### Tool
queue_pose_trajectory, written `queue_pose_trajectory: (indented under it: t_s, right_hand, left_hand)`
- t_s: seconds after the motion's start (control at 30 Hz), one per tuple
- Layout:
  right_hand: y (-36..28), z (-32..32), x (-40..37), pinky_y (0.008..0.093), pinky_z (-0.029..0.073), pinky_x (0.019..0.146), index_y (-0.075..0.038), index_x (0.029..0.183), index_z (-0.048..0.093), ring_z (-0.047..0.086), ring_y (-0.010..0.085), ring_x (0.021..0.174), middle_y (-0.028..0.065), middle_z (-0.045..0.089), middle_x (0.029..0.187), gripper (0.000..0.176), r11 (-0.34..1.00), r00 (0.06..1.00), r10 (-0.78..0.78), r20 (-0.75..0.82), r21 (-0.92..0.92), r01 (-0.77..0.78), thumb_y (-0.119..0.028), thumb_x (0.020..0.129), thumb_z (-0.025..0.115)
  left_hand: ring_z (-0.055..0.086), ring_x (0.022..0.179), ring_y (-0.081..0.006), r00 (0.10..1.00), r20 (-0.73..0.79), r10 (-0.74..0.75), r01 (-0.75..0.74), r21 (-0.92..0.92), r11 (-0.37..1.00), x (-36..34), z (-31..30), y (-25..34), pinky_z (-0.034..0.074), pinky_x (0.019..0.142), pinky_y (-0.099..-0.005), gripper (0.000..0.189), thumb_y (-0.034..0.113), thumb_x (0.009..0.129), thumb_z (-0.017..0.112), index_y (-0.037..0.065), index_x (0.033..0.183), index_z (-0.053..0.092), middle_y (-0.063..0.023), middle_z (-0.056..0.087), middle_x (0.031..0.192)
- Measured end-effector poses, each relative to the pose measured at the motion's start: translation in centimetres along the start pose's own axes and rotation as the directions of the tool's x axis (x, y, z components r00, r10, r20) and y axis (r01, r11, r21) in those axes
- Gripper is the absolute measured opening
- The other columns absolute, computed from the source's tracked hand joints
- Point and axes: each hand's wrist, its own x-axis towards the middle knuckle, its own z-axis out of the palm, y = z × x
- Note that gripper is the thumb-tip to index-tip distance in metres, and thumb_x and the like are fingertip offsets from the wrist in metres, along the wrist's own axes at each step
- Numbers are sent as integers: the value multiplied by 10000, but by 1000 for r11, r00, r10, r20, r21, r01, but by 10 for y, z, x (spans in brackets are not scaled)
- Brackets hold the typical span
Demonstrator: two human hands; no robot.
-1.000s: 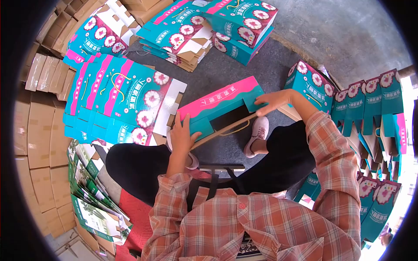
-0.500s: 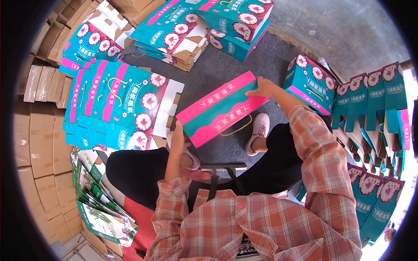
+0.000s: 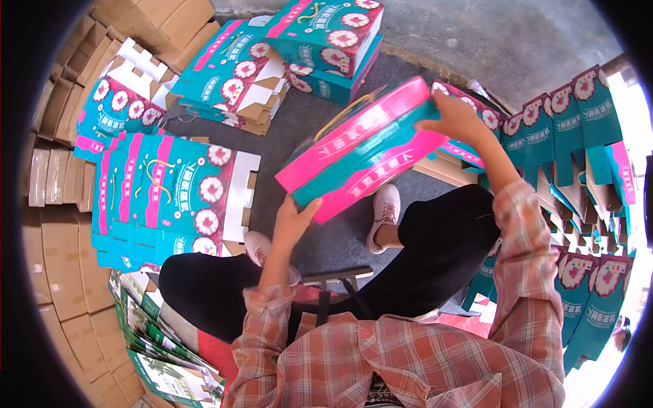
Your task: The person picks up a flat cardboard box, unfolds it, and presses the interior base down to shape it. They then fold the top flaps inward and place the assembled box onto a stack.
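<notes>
I hold a folded-up teal and pink gift box [image 3: 360, 153] in the air over my knees, tilted with its far end higher. My left hand [image 3: 294, 221] grips its near lower corner. My right hand [image 3: 457, 117] holds its far upper end. A yellow cord handle [image 3: 343, 112] shows along its top edge.
A stack of flat teal box blanks [image 3: 163, 197] lies on the floor to my left. More blanks and finished boxes [image 3: 326, 34] sit ahead. Standing assembled boxes [image 3: 585, 129] line the right side. Brown cartons [image 3: 54, 204] fill the far left. Green printed sheets [image 3: 156, 340] lie near my left hip.
The box was closed up from an open shell, then lifted and swung up toward the right. Both hands rose with it, and my head turned slightly right.
</notes>
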Motion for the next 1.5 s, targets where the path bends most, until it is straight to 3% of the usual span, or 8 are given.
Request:
queue_pose_trajectory:
  t_s: [0.23, 0.37, 0.67, 1.2, 1.27, 1.33, 1.37, 1.5]
  right_hand:
    - [142, 92, -110, 438, 463, 806, -2, 1209, 457, 567, 378, 966, 218, 589, 1034, 685, 939, 740, 341, -580, 248, -238, -373, 722, 764]
    - [202, 176, -149, 407, 466, 788, 2, 1261, 412, 573, 323, 959, 190, 578, 1063, 760, 734, 640, 648, -413, 562, -381, -357, 703, 784]
    - [282, 238, -153, 362, 489, 833, 24, 1309, 348, 555, 292, 1036, 174, 519, 1144, 776, 619, 512, 775, -371, 610, -494, -265, 727, 772]
    - [306, 305, -182, 381, 475, 844, 51, 1317, 320, 587, 311, 1000, 220, 571, 1115, 806, 548, 348, 834, -428, 721, -425, -328, 749, 748]
    - [373, 429, -242, 370, 490, 802, 39, 1292, 340, 604, 267, 861, 157, 599, 968, 749, 677, 615, 735, -284, 330, -657, -294, 758, 744]
    - [301, 368, -240, 325, 495, 766, 31, 1252, 407, 584, 206, 760, 89, 582, 866, 575, -328, 508, 649, 567, 810, -485, -201, 810, 692]
    - [267, 364, -238, 318, 493, 765, 27, 1249, 418, 585, 201, 771, 87, 585, 877, 553, -405, 526, 544, 653, 754, -518, -198, 817, 682]
    - [201, 343, -206, 291, 486, 762, 9, 1236, 466, 592, 179, 818, 77, 596, 919, 470, -93, 708, 485, 513, 835, -542, -184, 847, 645]
  left_hand:
    - [671, 799, -222, 975, 88, 206, -214, 102, 971, 83, 129, 48, 536, 627, -305, 675, 196, 803, 684, 67, 1378, 356, -186, 632, 1057]
    - [660, 893, -263, 893, 149, 424, -445, 174, 878, 140, 200, 29, 526, 754, -347, 754, 218, 788, 680, 66, 1418, 295, -203, 607, 1134]
    - [339, 1331, -295, 892, 436, 117, -155, 51, 987, 181, 280, 73, 291, 1075, -379, 833, 542, 872, 535, 19, 1444, 231, -216, 353, 1423]
    - [415, 1276, -357, 855, 515, -64, -47, 199, 979, 173, 259, 24, 326, 1054, -379, 871, 564, 831, 564, -59, 1385, 312, -295, 416, 1353]
    - [488, 1201, -325, 842, 536, -59, -124, 300, 946, 125, 206, 12, 386, 996, -370, 771, 459, 846, 606, -32, 1380, 343, -262, 456, 1328]
    - [562, 1117, -300, 835, 539, -111, -128, 387, 913, 73, 152, 13, 440, 939, -365, 693, 379, 866, 615, -8, 1380, 357, -235, 491, 1301]
    - [568, 1110, -296, 833, 532, -151, -94, 405, 910, 41, 125, 29, 447, 932, -364, 666, 359, 874, 610, -4, 1376, 365, -232, 494, 1298]
    - [576, 1089, -271, 871, 490, -36, -175, 379, 909, -58, 36, 77, 467, 894, -359, 593, 281, 883, 613, 11, 1363, 391, -202, 513, 1276]
